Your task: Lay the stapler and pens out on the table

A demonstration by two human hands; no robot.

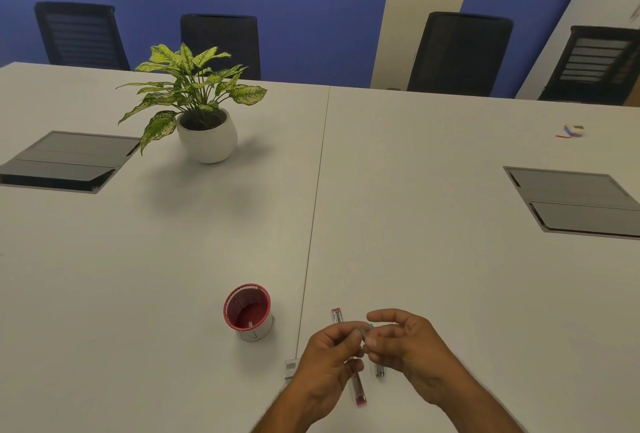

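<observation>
My left hand [327, 360] and my right hand [403, 346] meet above the near edge of the white table [433, 224]. Together their fingertips pinch a small grey and teal object [363, 330]; its shape is mostly hidden by the fingers. Beneath the hands lies a long narrow red-ended pack [358, 392], its far end [337, 315] showing beyond my left fingers. A small metal piece [380, 371] lies under my right hand. A barcoded tag [291, 367] sits by my left wrist. A red-rimmed round cup [248, 311] stands to the left.
A potted plant in a white pot [207, 136] stands at the far left centre. Two dark cable hatches [65, 162] [576, 202] are set into the tabletop. A small coloured item [571, 131] lies far right. Black chairs [459, 51] line the far side.
</observation>
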